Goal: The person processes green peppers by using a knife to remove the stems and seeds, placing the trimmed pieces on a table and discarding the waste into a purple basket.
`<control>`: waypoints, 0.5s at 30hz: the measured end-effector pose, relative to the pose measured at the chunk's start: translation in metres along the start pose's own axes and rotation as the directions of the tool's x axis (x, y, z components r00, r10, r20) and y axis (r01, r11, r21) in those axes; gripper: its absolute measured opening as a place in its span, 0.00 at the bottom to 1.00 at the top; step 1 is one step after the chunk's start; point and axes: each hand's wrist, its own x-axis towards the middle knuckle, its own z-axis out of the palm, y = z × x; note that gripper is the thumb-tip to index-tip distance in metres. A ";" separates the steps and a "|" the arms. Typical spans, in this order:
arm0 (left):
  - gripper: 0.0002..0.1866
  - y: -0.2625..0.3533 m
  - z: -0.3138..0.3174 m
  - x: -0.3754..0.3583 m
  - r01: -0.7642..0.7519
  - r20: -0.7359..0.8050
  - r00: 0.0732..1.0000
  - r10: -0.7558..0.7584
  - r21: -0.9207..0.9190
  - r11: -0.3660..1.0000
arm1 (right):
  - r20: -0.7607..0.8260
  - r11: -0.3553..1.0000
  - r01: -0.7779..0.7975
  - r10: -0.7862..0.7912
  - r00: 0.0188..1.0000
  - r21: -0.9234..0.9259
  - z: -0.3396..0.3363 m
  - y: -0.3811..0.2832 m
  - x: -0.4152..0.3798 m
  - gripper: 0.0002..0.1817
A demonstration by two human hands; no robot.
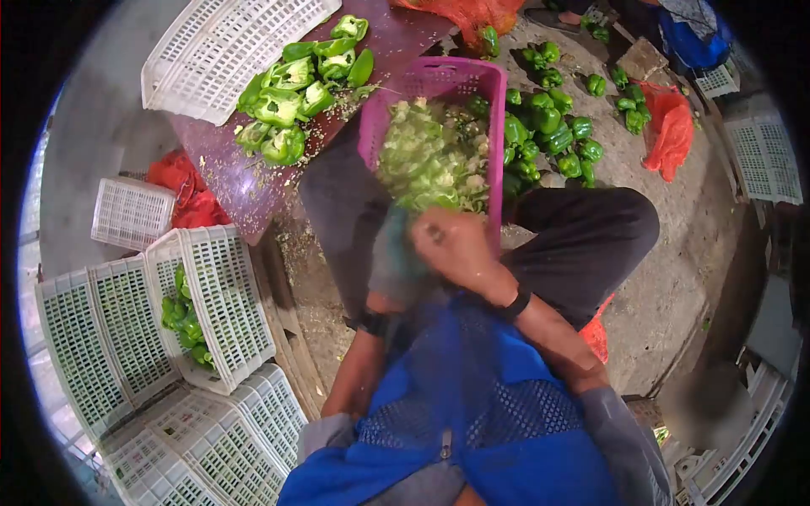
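Note:
My left hand (pixel 398 253), in a grey-and-teal glove, is over the near end of a pink plastic basket (pixel 498 126). It is smeared by motion and its fingers do not show clearly. Against it is my bare right hand (pixel 456 244), its fingers curled closed; what they hold, if anything, is hidden. Pale green pepper cores and seeds (pixel 430 156) fill much of the basket, which stands between my legs. Cut-open green bell peppers (pixel 283 105) lie in a pile on a dark red board (pixel 228 160) to the left, among scattered seeds.
Whole green bell peppers (pixel 548 126) lie on the concrete floor right of the basket. Red mesh bags (pixel 668 126) lie around. A white crate (pixel 228 51) rests on the board; more white crates (pixel 110 329) stand at left, one holding peppers (pixel 187 316). Another person's foot shows at the top.

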 end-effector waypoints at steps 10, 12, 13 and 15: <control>0.29 0.047 0.013 -0.006 -0.430 0.359 0.903 0.236 0.756 0.493 | -0.082 0.989 -0.027 0.015 0.996 -0.144 -0.039 0.050 0.016 0.31; 0.29 0.047 0.016 -0.007 -0.344 0.303 0.936 0.177 0.686 0.641 | -0.055 0.990 0.089 -0.095 0.994 -0.109 -0.026 0.053 0.016 0.31; 0.29 0.047 0.018 -0.006 -0.317 0.295 0.943 0.155 0.654 0.687 | -0.044 0.985 0.147 -0.152 0.987 -0.093 -0.020 0.056 0.016 0.31; 0.29 0.048 0.021 -0.004 -0.343 0.334 0.931 0.150 0.652 0.676 | -0.030 0.988 0.117 -0.121 0.992 -0.103 -0.009 0.063 0.017 0.29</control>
